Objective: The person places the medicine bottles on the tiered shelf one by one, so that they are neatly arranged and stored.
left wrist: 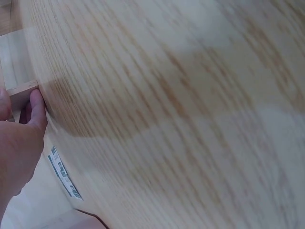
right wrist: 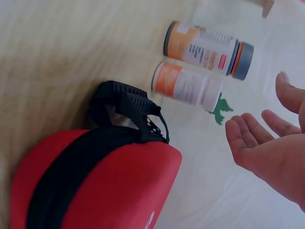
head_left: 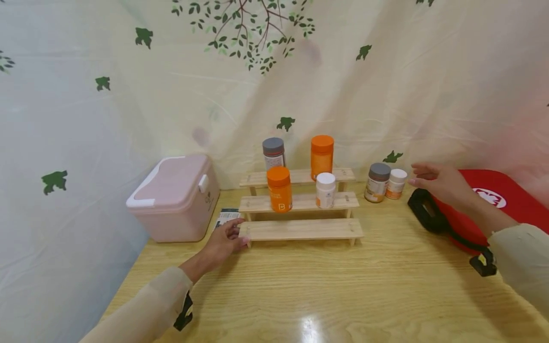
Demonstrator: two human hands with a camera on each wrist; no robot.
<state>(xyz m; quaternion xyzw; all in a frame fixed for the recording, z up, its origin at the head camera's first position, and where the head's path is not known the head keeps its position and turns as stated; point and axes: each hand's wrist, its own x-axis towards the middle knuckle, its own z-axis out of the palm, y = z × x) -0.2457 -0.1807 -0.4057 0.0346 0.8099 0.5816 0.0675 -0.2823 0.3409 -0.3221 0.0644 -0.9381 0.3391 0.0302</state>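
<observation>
A three-step wooden display rack (head_left: 300, 230) stands on the table. My left hand (head_left: 224, 240) pinches the left end of its lowest step; in the left wrist view that hand (left wrist: 21, 143) has thumb and fingers on the wooden end. On the upper steps are a grey-capped bottle (head_left: 274, 155), a tall orange bottle (head_left: 321, 159), another orange bottle (head_left: 279, 190) and a white bottle (head_left: 325, 191). My right hand (head_left: 442, 183) hovers with nothing in it, beside a small white-capped bottle (right wrist: 183, 86) and a larger grey-capped jar (right wrist: 205, 50).
Left of the rack is a pink lidded box (head_left: 176, 200), with a printed packet (head_left: 227, 216) lying beside it. A red case (head_left: 506, 195) with a black handle (head_left: 424, 209) lies under my right forearm. A patterned cloth (head_left: 274, 95) hangs behind the table (head_left: 309, 286).
</observation>
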